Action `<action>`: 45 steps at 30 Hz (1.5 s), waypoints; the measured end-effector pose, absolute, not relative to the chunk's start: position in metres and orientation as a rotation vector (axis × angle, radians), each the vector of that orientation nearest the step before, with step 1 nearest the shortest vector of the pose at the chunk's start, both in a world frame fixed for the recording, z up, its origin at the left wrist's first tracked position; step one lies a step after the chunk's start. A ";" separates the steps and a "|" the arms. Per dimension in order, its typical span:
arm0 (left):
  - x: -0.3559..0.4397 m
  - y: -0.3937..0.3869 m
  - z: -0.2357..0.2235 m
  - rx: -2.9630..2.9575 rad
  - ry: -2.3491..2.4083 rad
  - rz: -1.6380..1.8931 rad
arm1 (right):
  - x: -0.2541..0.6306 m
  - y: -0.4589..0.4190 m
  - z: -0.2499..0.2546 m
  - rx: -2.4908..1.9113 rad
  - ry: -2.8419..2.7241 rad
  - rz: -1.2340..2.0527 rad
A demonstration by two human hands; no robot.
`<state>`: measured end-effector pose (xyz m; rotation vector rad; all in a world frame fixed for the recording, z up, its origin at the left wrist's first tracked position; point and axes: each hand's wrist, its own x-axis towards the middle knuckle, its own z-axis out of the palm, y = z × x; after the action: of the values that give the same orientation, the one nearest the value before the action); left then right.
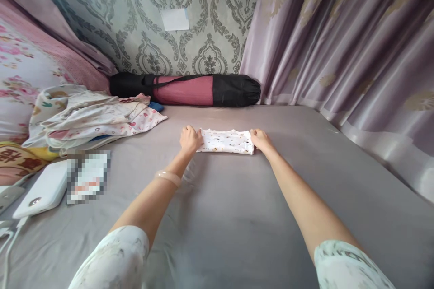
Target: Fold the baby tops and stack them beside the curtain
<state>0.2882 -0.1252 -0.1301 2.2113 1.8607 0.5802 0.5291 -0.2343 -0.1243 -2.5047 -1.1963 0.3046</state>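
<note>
A small white garment with a scattered print point(225, 141) lies folded into a flat strip on the grey bed sheet point(237, 207). At its left end, my left hand point(190, 138) grips the cloth with curled fingers. My right hand point(260, 140) pinches the opposite end, so the strip stretches between both hands. What sort of garment it is cannot be made out. A pale bangle point(168, 177) circles my left wrist.
Rumpled clothes point(91, 115) are piled at the left. Behind lies a black and pink mat bag point(183, 90) against the patterned wall point(206, 4). A white power bank point(45, 187) with cables and a blurred packet point(90, 176) sit at left. Purple curtains point(356, 40) hang right.
</note>
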 end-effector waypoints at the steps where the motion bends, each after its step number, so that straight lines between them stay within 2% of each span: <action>1: 0.288 -0.129 -0.128 2.294 1.839 0.639 | 0.525 -0.237 -0.121 -2.495 -1.208 0.198; 3: 0.291 -0.137 -0.126 2.481 1.692 0.710 | 0.510 -0.242 -0.115 -2.423 -1.305 -0.045; 5: 0.298 -0.147 -0.127 2.640 1.449 0.696 | 0.490 -0.243 -0.113 -2.283 -1.519 -0.150; 8: 0.312 -0.157 -0.132 2.767 1.215 0.594 | 0.461 -0.239 -0.117 -2.039 -1.912 -0.102; 11: 0.319 -0.159 -0.137 2.797 1.213 0.466 | 0.447 -0.232 -0.128 -1.937 -2.091 -0.050; 25: 0.312 -0.150 -0.157 2.844 1.255 0.242 | 0.450 -0.221 -0.160 -1.959 -2.102 0.016; 31: 0.308 -0.148 -0.154 2.780 1.323 0.175 | 0.458 -0.223 -0.158 -2.086 -2.042 0.094; 45: 0.286 -0.131 -0.165 2.671 1.298 0.197 | 0.490 -0.238 -0.154 -2.396 -1.894 0.031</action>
<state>0.2855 -0.1308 -0.1647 2.6715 1.2984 0.1970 0.4902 -0.2375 -0.1539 -2.3957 -1.8937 0.0309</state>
